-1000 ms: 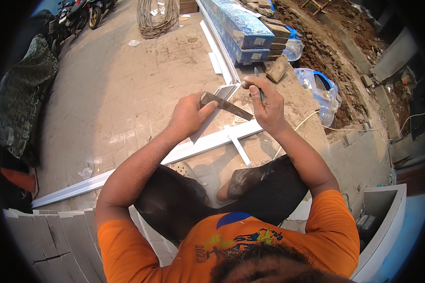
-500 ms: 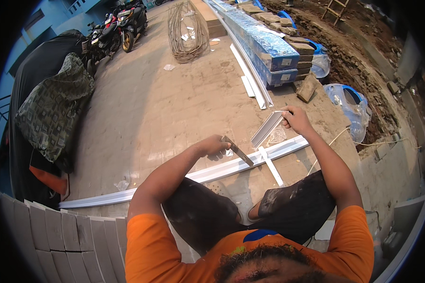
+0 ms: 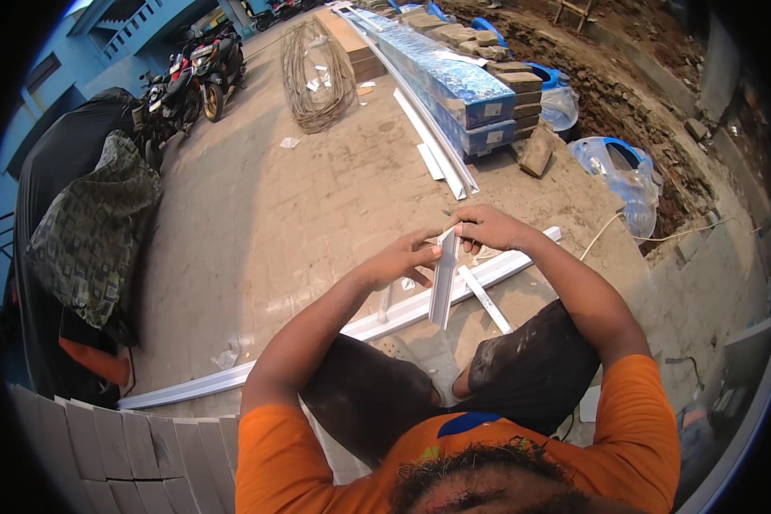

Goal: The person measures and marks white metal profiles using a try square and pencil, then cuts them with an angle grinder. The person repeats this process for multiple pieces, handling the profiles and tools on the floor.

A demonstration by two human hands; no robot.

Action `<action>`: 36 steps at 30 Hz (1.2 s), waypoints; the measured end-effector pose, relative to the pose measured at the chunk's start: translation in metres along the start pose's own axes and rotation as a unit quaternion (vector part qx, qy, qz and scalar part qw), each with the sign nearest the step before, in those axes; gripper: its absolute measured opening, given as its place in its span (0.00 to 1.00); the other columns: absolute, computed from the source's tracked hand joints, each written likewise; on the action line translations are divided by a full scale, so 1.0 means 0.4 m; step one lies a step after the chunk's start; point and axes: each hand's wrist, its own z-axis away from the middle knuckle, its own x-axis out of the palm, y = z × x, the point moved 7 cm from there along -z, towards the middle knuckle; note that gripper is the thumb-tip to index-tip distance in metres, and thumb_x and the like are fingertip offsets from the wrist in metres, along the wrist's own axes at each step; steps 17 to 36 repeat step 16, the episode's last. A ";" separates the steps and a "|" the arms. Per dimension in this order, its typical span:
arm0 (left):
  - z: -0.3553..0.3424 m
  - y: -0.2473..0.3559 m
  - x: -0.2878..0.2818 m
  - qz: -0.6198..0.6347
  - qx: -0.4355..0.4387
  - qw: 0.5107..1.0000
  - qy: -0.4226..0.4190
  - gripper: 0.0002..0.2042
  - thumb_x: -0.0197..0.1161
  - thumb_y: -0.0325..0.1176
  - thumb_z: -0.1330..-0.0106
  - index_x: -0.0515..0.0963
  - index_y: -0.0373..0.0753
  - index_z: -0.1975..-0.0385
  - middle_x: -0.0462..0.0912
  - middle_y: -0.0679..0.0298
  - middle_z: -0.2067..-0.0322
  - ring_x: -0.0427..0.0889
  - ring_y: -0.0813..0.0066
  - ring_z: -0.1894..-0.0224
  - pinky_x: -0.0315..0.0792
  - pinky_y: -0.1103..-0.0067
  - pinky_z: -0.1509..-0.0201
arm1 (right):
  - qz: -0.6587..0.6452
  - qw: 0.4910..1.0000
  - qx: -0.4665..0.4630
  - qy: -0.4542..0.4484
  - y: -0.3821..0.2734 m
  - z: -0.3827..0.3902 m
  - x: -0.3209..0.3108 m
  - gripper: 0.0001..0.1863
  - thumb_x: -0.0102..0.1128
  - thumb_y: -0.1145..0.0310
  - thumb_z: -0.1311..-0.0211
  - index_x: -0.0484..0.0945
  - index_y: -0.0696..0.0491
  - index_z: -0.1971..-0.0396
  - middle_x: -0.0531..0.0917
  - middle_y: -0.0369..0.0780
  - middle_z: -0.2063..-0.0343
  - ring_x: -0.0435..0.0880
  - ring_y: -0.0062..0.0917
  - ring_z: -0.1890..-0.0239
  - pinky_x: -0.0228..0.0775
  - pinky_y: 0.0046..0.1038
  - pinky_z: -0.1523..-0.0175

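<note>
A short piece of white grooved trim (image 3: 443,287) stands tilted in front of me, its lower end over a long white trim length (image 3: 377,324) on the ground. My right hand (image 3: 487,228) is closed on its upper end, with the fingers bent round the edge. My left hand (image 3: 405,259) grips its left edge near the top, the lower fingers partly spread. A small dark tip (image 3: 447,212) shows beside my right fingers; what it belongs to is hidden. A narrow white strip (image 3: 486,300) lies across the long trim, close to my right knee.
Long blue-wrapped boxes (image 3: 454,81) and more white trim (image 3: 433,137) lie ahead, with stacked bricks (image 3: 522,103) beside them. A coil of cable (image 3: 317,81) lies farther off. Motorbikes (image 3: 206,73) and a covered vehicle (image 3: 94,206) stand left. Grey blocks (image 3: 120,445) are stacked near left.
My right hand has brought the short trim left and nearer, turning it more upright. My left hand has moved right onto it. The dark flat bar that hand held is no longer plainly seen.
</note>
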 end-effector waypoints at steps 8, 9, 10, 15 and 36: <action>0.026 0.004 -0.079 0.135 0.012 0.972 0.192 0.28 0.70 0.47 0.23 0.71 0.30 0.37 0.76 0.49 0.42 0.82 0.53 0.41 0.93 0.61 0.50 | 0.163 0.939 -0.128 0.274 -0.242 0.176 -0.097 0.42 0.47 0.76 0.21 0.51 0.33 0.11 0.88 0.54 0.40 0.95 0.34 0.62 0.86 0.37 0.49; 0.037 0.000 -0.104 0.159 0.022 0.957 0.239 0.33 0.71 0.47 0.25 0.66 0.30 0.32 0.72 0.45 0.41 0.82 0.51 0.42 0.93 0.60 0.51 | 0.126 0.932 -0.152 0.304 -0.292 0.220 -0.121 0.43 0.44 0.78 0.18 0.45 0.36 0.10 0.85 0.54 0.34 0.93 0.26 0.65 0.86 0.29 0.57; 0.050 0.005 -0.122 0.158 0.035 0.948 0.273 0.37 0.71 0.47 0.26 0.61 0.31 0.28 0.69 0.44 0.41 0.82 0.50 0.43 0.93 0.59 0.51 | 0.065 0.916 -0.234 0.318 -0.359 0.284 -0.131 0.38 0.45 0.74 0.14 0.46 0.44 0.11 0.85 0.55 0.34 0.95 0.29 0.59 0.87 0.27 0.58; 0.081 0.017 -0.174 0.177 0.068 0.913 0.361 0.36 0.69 0.45 0.24 0.57 0.32 0.28 0.71 0.45 0.45 0.87 0.47 0.49 0.93 0.59 0.50 | -0.036 0.638 -0.612 0.466 -0.593 0.724 -0.118 0.20 0.53 0.62 0.14 0.77 0.60 0.35 0.89 0.52 0.42 0.96 0.32 0.51 0.88 0.23 0.58; 0.075 0.014 -0.184 0.179 0.073 0.910 0.366 0.35 0.69 0.45 0.24 0.58 0.32 0.30 0.72 0.45 0.45 0.88 0.47 0.50 0.93 0.59 0.50 | -0.045 0.608 -0.633 0.478 -0.589 0.740 -0.110 0.20 0.53 0.62 0.14 0.77 0.60 0.35 0.89 0.52 0.42 0.96 0.32 0.51 0.88 0.23 0.58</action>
